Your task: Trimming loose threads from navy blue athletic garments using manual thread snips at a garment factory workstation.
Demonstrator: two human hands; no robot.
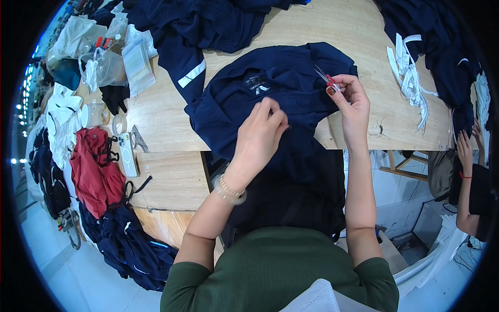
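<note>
A navy blue garment [291, 99] lies spread over the near edge of the wooden table, its collar opening and neck label [255, 83] facing up. Above its front my left hand [262, 127] hovers with curled fingers drawn together; motion blurs them a little, and what they pinch, if anything, is too small to make out. My right hand [353, 101] is closed around small thread snips [323, 77] with red on the grip. Their thin metal blades point up and left over the garment's right side.
More navy garments [213, 23] are heaped at the far side. White strips [408, 78] and loose dark threads [381, 128] lie to the right. A phone [127, 154], a tape roll [119, 124] and a red bag [96, 171] sit left. Another person's hand [464, 151] works at far right.
</note>
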